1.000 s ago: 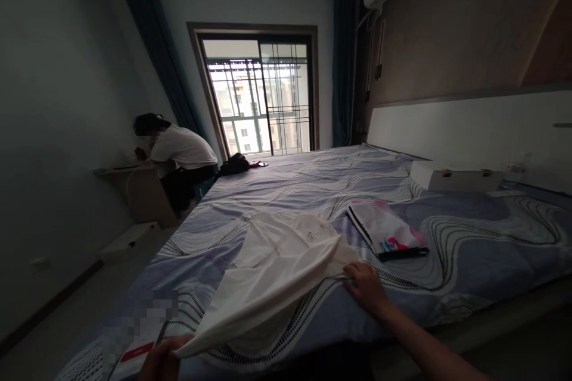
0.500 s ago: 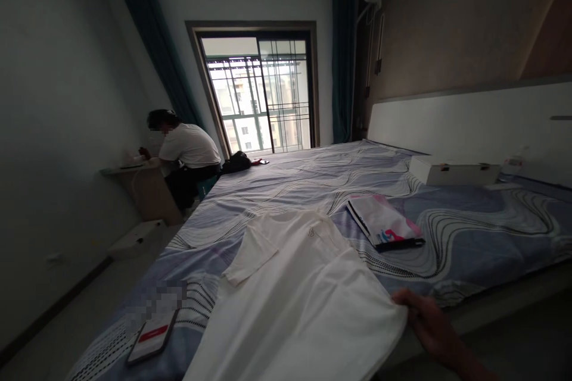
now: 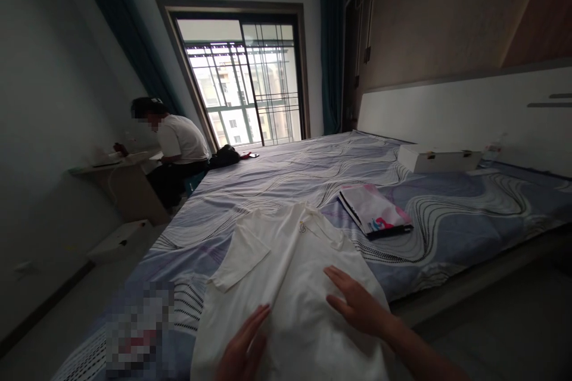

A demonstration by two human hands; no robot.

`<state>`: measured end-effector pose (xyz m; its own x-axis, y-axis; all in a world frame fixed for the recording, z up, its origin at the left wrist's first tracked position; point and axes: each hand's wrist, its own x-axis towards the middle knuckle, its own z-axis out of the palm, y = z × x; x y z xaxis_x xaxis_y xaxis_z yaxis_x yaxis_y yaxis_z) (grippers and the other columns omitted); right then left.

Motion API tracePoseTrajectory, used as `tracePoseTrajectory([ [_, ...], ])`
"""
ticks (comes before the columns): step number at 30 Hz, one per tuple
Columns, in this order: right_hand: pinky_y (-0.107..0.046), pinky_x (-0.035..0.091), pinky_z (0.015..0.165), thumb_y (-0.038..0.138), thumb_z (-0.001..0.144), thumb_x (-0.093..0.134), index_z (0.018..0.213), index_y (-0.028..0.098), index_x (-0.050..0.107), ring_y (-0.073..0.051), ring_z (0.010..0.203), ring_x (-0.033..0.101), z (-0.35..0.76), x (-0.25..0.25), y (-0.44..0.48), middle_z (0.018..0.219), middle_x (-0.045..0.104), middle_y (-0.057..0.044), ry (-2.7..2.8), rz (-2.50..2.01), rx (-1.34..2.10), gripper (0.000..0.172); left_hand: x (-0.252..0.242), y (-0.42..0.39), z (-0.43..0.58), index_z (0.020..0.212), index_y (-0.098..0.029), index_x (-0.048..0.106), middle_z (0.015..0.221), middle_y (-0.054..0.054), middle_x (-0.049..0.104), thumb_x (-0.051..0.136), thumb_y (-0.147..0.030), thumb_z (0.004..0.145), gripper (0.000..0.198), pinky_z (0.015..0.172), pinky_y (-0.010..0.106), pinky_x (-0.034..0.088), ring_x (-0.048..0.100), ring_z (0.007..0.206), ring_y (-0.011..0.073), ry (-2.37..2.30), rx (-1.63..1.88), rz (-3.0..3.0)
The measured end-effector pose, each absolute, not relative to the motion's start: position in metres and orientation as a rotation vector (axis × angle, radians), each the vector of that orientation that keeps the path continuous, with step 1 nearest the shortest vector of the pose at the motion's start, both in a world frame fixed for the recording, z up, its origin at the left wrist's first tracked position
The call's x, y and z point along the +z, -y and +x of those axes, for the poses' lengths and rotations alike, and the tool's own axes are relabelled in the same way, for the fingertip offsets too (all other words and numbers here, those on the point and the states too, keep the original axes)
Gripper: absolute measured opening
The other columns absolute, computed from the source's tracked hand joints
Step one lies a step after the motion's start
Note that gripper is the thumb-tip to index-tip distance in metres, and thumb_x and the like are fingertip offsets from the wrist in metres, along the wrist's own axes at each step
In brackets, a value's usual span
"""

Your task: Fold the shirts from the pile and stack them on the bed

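A white T-shirt (image 3: 286, 274) with a small mark on its chest lies spread on the bed, its collar end away from me. Low on the left part of the shirt is my left hand (image 3: 245, 345), fingers stretched forward and holding nothing. My right hand (image 3: 355, 300) is over the shirt's right part, fingers extended and thumb apart, also without anything in it. Small wrinkles run through the cloth around both hands. The shirt's lower end is partly hidden by my hands and cut off by the picture's edge.
A folded pink-and-white packet (image 3: 375, 209) lies right of the shirt. Farther back are a white box (image 3: 438, 159) and a clear bottle (image 3: 491, 152). A blurred-out phone (image 3: 138, 333) is at the left edge. Beyond the bed's far left, a person (image 3: 179, 143) sits at a desk (image 3: 129, 178).
My right hand has let go of the shirt's right edge and moved left over the cloth. My left hand has come into view. The camera view has shifted slightly.
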<state>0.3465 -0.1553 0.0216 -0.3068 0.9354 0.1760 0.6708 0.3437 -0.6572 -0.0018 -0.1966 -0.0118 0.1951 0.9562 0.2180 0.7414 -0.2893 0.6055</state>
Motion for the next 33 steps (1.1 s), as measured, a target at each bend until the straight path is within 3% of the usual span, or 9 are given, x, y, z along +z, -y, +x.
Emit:
tracePoseTrajectory([
  [5, -0.051, 0.010, 0.123, 0.051, 0.095, 0.044, 0.156, 0.011, 0.033, -0.030, 0.153, 0.015, 0.291, -0.013, 0.061, 0.164, 0.022, -0.014, 2.325, -1.607, 0.486, 0.073, -0.014, 0.099, 0.042, 0.152, -0.027, 0.041, 0.160, 0.005, 0.036, 0.036, -0.048, 0.097, 0.059, 0.123, 0.053, 0.024, 0.028, 0.150, 0.0262, -1.598, 0.350, 2.419],
  [7, -0.047, 0.014, 0.123, 0.054, 0.096, 0.041, 0.158, 0.016, 0.027, -0.027, 0.153, 0.017, 0.300, -0.015, 0.030, 0.166, 0.020, -0.010, 2.326, -1.676, 0.489, 0.074, -0.010, 0.072, 0.030, 0.154, -0.028, 0.036, 0.162, 0.005, 0.032, 0.033, -0.050, 0.098, 0.060, 0.122, 0.051, 0.026, 0.029, 0.150, 0.0255, -1.738, 0.256, 2.366],
  [10, -0.044, 0.026, 0.117, 0.055, 0.096, 0.038, 0.157, 0.016, 0.031, -0.029, 0.146, 0.034, 0.332, -0.015, -0.010, 0.161, 0.034, -0.013, 2.147, -1.899, 0.505, 0.073, -0.005, 0.047, -0.009, 0.151, -0.021, 0.043, 0.159, 0.010, 0.040, 0.028, -0.055, 0.097, 0.065, 0.118, 0.046, 0.032, 0.038, 0.146, 0.0272, -2.084, 0.229, 2.075],
  [13, -0.046, 0.022, 0.118, 0.046, 0.098, 0.035, 0.148, 0.004, 0.045, -0.035, 0.141, 0.039, 0.360, -0.022, -0.038, 0.152, 0.045, -0.023, 1.749, -2.209, 0.199, 0.066, -0.004, 0.029, -0.047, 0.132, -0.014, 0.063, 0.148, 0.018, 0.053, 0.028, -0.057, 0.094, 0.068, 0.120, 0.055, 0.024, 0.038, 0.145, 0.0354, -2.508, 0.208, 1.693],
  [17, -0.049, 0.019, 0.118, 0.033, 0.095, 0.040, 0.149, -0.001, 0.040, -0.037, 0.140, 0.040, 0.368, -0.037, -0.051, 0.155, 0.037, -0.027, 1.525, -2.271, -0.139, 0.064, -0.012, 0.006, -0.064, 0.126, -0.013, 0.065, 0.155, 0.021, 0.042, 0.027, -0.049, 0.094, 0.061, 0.111, 0.069, 0.027, 0.026, 0.149, 0.0387, -2.837, 0.414, 1.413],
  [20, -0.055, 0.013, 0.119, 0.026, 0.097, 0.034, 0.143, -0.001, 0.049, -0.039, 0.140, 0.038, 0.360, -0.044, -0.051, 0.150, 0.045, -0.028, 1.593, -2.202, -0.261, 0.056, -0.020, -0.012, -0.059, 0.126, -0.012, 0.064, 0.156, 0.025, 0.038, 0.030, -0.046, 0.093, 0.058, 0.102, 0.076, 0.031, 0.024, 0.148, 0.0441, -2.990, 0.651, 1.282],
  [23, -0.049, 0.011, 0.122, 0.018, 0.098, 0.028, 0.140, 0.003, 0.054, -0.032, 0.142, 0.039, 0.351, -0.049, -0.056, 0.144, 0.054, -0.022, 1.955, -1.969, -0.253, 0.052, -0.026, -0.031, -0.054, 0.115, -0.005, 0.069, 0.146, 0.032, 0.046, 0.030, -0.046, 0.093, 0.061, 0.102, 0.081, 0.023, 0.025, 0.144, 0.0531, -2.994, 0.564, 1.273],
  [27, -0.042, 0.017, 0.122, 0.025, 0.100, 0.028, 0.149, 0.009, 0.045, -0.025, 0.147, 0.031, 0.343, -0.053, -0.084, 0.157, 0.041, -0.011, 2.215, -1.815, -0.049, 0.054, -0.030, -0.060, -0.051, 0.119, -0.001, 0.065, 0.126, 0.033, 0.062, 0.026, -0.046, 0.094, 0.064, 0.111, 0.076, 0.005, 0.043, 0.134, 0.0514, -2.897, 0.401, 1.320],
  [33, -0.050, 0.005, 0.122, 0.048, 0.098, 0.034, 0.156, 0.014, 0.032, -0.028, 0.151, 0.019, 0.328, -0.051, -0.151, 0.165, 0.024, -0.007, 2.072, -2.065, 0.093, 0.067, -0.033, -0.116, -0.062, 0.141, 0.001, 0.045, 0.155, 0.040, 0.024, 0.037, -0.059, 0.089, 0.080, 0.110, 0.075, 0.014, 0.016, 0.146, 0.0559, -3.038, 0.633, 0.998],
])
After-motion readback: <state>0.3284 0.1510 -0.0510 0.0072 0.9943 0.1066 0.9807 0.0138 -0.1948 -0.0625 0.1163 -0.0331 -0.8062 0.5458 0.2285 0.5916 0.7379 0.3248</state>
